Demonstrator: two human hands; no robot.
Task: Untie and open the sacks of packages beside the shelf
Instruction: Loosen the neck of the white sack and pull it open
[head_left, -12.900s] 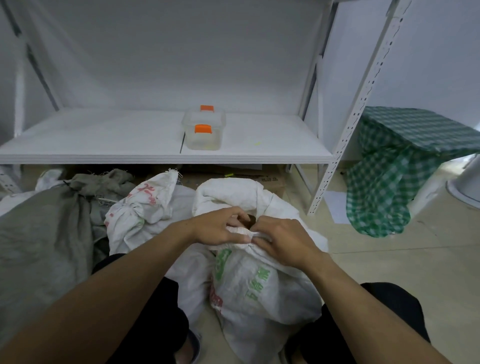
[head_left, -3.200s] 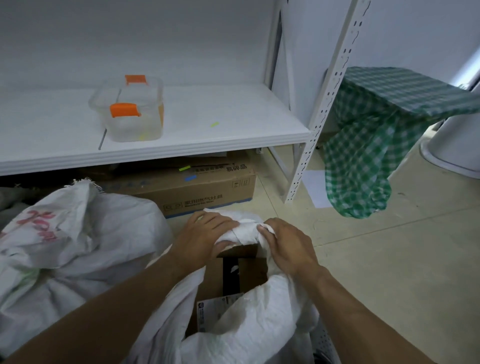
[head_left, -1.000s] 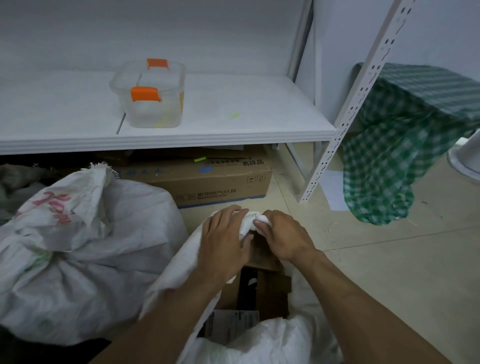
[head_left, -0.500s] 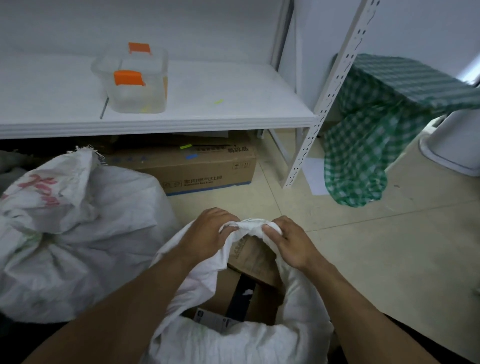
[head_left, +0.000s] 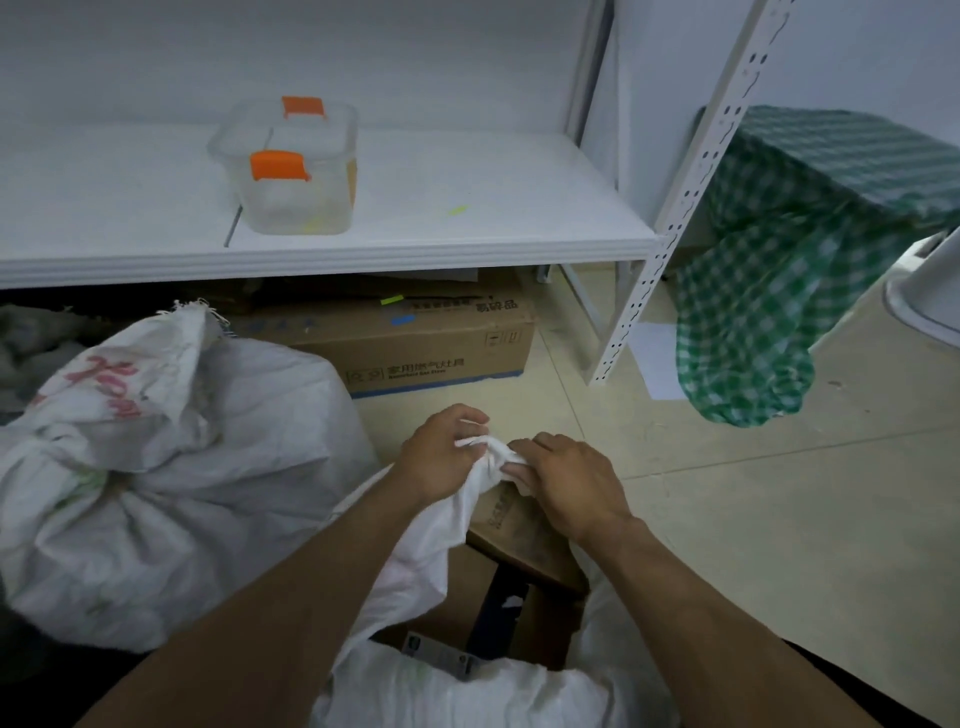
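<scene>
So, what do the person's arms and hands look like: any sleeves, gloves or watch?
The left forearm and right forearm are bare, no sleeve in view. The left hand and right hand wear no gloves; no watch or ring shows.

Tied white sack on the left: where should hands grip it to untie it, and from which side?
Probably take the tied sack at its cinched neck, where folds converge under the frayed, red-lettered flap. Come from above, near side: the flap stands upright, and shelf and carton crowd the far side.

Left hand, right hand on sack
</scene>
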